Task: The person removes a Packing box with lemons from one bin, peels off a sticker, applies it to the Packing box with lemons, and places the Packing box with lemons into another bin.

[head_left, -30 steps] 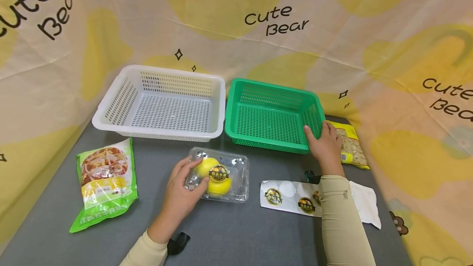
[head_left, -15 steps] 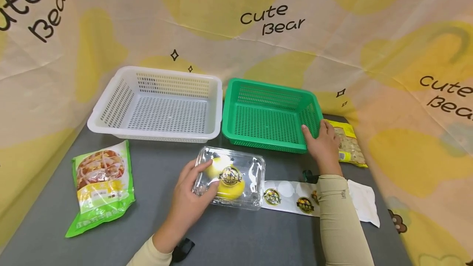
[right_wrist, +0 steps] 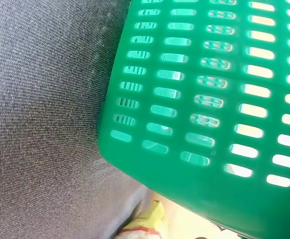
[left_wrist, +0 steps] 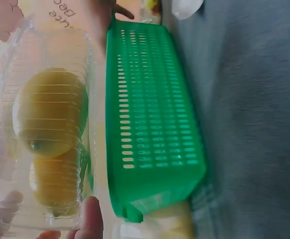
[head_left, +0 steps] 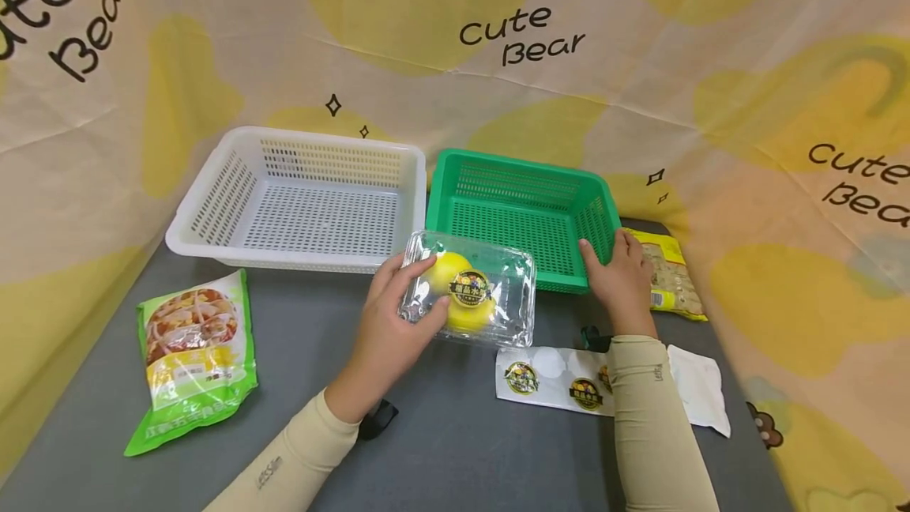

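My left hand (head_left: 394,326) grips the left end of a clear plastic clamshell box (head_left: 510,283), raised off the table. Two yellow fruits that look like lemons (left_wrist: 50,112) lie inside, and a round dark sticker (head_left: 469,289) is on the lid. In the head view the box overlaps the front left of a green plastic basket (head_left: 522,163); the left wrist view shows a gap between the two. My right hand (head_left: 623,283) holds that basket at its right front corner, thumb over the rim and fingers outside. The right wrist view shows mostly its slotted wall (right_wrist: 179,114).
Left of the green basket stands a white plastic basket (head_left: 298,257). A green and white food bag (head_left: 195,358) lies at the left; a yellow packet (head_left: 675,279) sits beyond my right hand. A sticker strip (head_left: 554,382) and a white cloth-like piece (head_left: 700,389) lie around my right forearm.
My left hand has lifted the clamshell box off the table and carried it right and forward to the green basket. My right hand has stayed on the basket's corner.
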`<state>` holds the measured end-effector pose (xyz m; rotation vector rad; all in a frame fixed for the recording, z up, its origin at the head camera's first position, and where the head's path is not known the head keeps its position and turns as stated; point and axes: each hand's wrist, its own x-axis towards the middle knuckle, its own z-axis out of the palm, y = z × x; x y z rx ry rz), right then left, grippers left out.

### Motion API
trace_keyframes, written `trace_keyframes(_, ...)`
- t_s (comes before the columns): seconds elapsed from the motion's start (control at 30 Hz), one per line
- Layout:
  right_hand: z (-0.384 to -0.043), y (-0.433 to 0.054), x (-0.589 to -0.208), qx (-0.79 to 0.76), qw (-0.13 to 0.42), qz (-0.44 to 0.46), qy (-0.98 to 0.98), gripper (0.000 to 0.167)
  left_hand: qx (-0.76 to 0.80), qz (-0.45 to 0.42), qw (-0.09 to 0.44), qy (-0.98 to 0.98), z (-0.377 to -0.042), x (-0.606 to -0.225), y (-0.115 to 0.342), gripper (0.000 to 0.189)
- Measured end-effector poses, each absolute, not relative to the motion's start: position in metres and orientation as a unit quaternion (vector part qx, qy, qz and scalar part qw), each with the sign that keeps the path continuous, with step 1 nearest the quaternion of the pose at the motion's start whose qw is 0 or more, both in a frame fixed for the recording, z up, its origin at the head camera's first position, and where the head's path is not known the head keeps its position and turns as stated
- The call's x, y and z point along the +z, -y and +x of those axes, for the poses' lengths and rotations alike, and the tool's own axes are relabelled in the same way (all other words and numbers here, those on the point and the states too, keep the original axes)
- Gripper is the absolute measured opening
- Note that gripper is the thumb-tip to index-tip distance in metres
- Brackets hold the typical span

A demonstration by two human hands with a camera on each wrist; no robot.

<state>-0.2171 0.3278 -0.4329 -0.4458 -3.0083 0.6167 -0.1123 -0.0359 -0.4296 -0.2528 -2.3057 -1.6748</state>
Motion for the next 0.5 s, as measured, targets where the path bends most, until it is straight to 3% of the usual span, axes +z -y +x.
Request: trace_keyframes(0.5,-0.217,-0.327,-0.431,0.204,0.033,-0.136,0.969,0.099,-0.57,-0.12,0.134,0.802,-0.195,-0.401,-0.019,0.054)
